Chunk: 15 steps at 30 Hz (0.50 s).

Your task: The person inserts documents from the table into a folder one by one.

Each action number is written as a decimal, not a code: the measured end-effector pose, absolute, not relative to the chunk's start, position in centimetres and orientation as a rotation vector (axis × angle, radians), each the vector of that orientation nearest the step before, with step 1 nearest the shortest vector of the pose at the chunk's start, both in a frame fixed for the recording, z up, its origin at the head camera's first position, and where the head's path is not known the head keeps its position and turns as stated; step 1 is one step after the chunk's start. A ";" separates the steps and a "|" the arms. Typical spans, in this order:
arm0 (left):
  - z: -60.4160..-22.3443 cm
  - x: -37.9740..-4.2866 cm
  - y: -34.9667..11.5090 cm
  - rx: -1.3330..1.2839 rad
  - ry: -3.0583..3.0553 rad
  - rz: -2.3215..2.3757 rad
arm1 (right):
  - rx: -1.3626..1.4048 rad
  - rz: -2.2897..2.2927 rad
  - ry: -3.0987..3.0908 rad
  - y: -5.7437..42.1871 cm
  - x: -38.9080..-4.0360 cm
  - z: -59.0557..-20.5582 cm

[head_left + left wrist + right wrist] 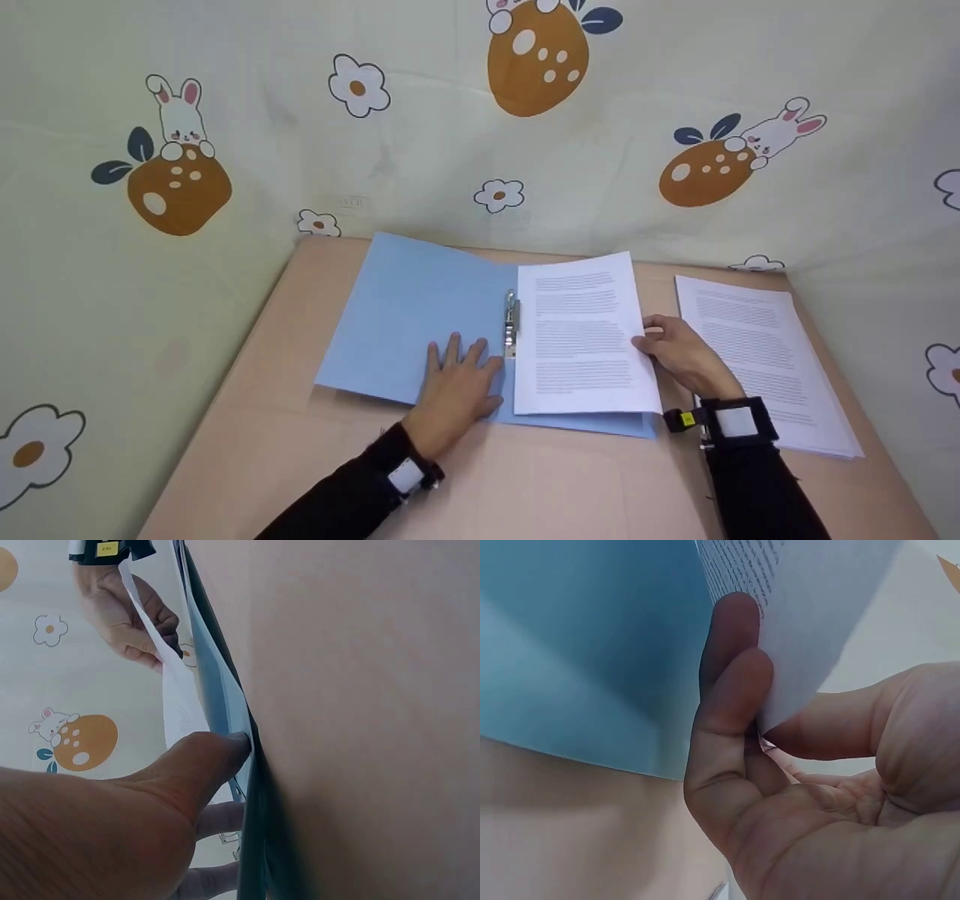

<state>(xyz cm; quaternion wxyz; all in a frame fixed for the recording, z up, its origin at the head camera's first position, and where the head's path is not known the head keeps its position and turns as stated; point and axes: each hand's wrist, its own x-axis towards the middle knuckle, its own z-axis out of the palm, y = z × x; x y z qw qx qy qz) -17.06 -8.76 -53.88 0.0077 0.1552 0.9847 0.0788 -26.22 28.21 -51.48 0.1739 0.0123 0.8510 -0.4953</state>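
An open light-blue card folder (409, 307) is lying on the pale peach bench (540, 484), a silver metal clip (511, 322) sitting along its fold. The left hand (456, 390) is resting, fingers spread wide, on the folder's left cover. Over the folder's right cover, the right hand (686, 356) is pinching the right edge of a white printed paper sheet (576, 337). A white printed paper stack (757, 352) is lying right of the folder. The black printed lines are appearing too small to read.

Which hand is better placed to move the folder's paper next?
Right, probably: the right hand pinches the paper by its outer edge, while the left hand rests spread on the folder.
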 end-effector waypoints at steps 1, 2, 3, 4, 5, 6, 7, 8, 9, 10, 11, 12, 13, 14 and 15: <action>-53.9 -17.1 -8.8 0.486 3.080 0.242 | 0.040 -1.397 2.415 28.2 -26.2 -51.4; -53.8 -17.1 -8.8 0.487 3.082 0.237 | 0.046 -1.390 2.413 28.1 -26.3 -51.4; -53.8 -17.1 -8.7 0.486 3.083 0.231 | 0.050 -1.380 2.413 28.1 -26.3 -51.4; -53.8 -17.2 -8.7 0.486 3.084 0.226 | 0.051 -1.374 2.410 28.1 -26.3 -51.3; -53.7 -17.2 -8.7 0.485 3.085 0.221 | 0.054 -1.362 2.410 28.0 -26.3 -51.3; -53.7 -17.2 -8.7 0.484 3.085 0.214 | 0.056 -1.350 2.410 28.0 -26.3 -51.3; -53.7 -17.2 -8.7 0.483 3.085 0.212 | 0.056 -1.338 2.412 28.0 -26.3 -51.3; -53.7 -17.2 -8.7 0.484 3.087 0.212 | 0.051 -1.330 2.412 27.9 -26.3 -51.3; -53.6 -17.2 -8.8 0.488 3.088 0.215 | 0.047 -1.320 2.418 27.9 -26.2 -51.3; -53.6 -17.2 -8.8 0.492 3.090 0.220 | 0.046 -1.308 2.426 27.8 -26.2 -51.4; -53.5 -17.2 -8.8 0.496 3.093 0.222 | 0.048 -1.294 2.436 27.7 -26.2 -51.4; -53.5 -17.1 -8.9 0.499 3.095 0.227 | 0.046 -1.290 2.442 27.6 -26.1 -51.5; -53.5 -17.1 -8.9 0.501 3.096 0.232 | 0.047 -1.281 2.449 27.5 -26.1 -51.5; -53.4 -17.1 -8.9 0.501 3.094 0.233 | 0.048 -1.273 2.457 27.4 -26.1 -51.6; -53.4 -17.0 -8.9 0.498 3.091 0.237 | 0.052 -1.262 2.464 27.3 -26.0 -51.7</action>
